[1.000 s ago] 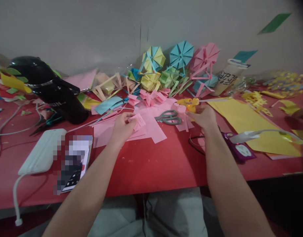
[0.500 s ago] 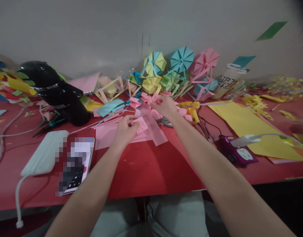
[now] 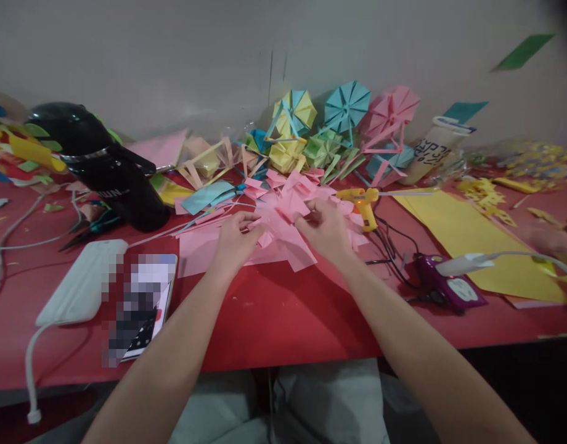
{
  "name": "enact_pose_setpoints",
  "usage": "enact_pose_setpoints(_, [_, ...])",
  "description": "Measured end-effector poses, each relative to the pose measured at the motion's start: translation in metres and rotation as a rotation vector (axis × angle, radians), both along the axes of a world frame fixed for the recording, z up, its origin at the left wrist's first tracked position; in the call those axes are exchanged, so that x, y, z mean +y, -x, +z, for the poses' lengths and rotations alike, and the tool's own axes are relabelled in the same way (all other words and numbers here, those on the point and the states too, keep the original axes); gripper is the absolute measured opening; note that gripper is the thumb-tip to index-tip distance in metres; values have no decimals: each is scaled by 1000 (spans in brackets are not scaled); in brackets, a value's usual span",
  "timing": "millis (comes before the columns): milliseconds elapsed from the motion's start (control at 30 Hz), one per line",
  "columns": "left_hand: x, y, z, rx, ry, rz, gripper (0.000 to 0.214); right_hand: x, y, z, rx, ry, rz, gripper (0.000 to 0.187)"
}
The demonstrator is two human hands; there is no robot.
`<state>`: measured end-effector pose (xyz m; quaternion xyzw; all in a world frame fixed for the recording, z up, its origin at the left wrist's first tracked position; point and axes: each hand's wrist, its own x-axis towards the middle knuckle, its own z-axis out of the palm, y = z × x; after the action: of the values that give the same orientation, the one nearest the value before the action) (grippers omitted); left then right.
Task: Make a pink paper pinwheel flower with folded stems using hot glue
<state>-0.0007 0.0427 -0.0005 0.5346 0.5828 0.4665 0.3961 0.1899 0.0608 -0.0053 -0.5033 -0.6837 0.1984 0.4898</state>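
My left hand [image 3: 237, 239] is closed in a pinch on a small piece of folded pink paper [image 3: 265, 238], low over the pink sheets [image 3: 200, 250]. To its right, my right hand [image 3: 326, 231] has its thumb and fingers closed on another piece of folded pink paper [image 3: 289, 208]; its fingertips are partly hidden. A pile of pink folded pieces [image 3: 277, 180] lies just behind and between both hands. Beside my right hand rests a yellow glue gun [image 3: 364, 206] with a small orange light.
Paper umbrella-like models [image 3: 347, 106] stand against the wall. At left are a black bottle [image 3: 112, 176], a white power bank [image 3: 82, 282] and a phone [image 3: 147, 308]. A purple power strip [image 3: 452, 287] with cables and yellow sheets [image 3: 477, 246] lie at right on the red table [image 3: 283, 320].
My right hand has come back from the pile, closer to me, and now grips a pink piece near my left hand. My left hand stays in nearly the same place. The view has shifted slightly.
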Motion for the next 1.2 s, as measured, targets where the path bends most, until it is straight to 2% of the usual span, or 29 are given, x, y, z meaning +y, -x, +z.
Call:
enact_pose_setpoints(300, [1,1,-4,-11,-33,-15,18,-11,17,-3,0,-123,-62,22])
enact_pose_setpoints(633, [2,0,-7,-21,-44,-7,16,-18,21,-2,-45,-193,54,19])
enact_pose_setpoints(800, [-2,-4,-1,-145,38,-9,20,-19,23,-3,-177,-224,53,17])
enact_pose_setpoints(967, [-3,-8,3,-281,118,-13,26,-19,22,-6,-250,-263,135,13])
enact_pose_setpoints(1133, [-3,-6,4,-450,125,-78,27,-20,19,-4,-317,-208,211,13])
enact_pose_setpoints(1200, [-3,-4,3,-455,108,-107,29,-22,19,-3,-346,-216,222,13])
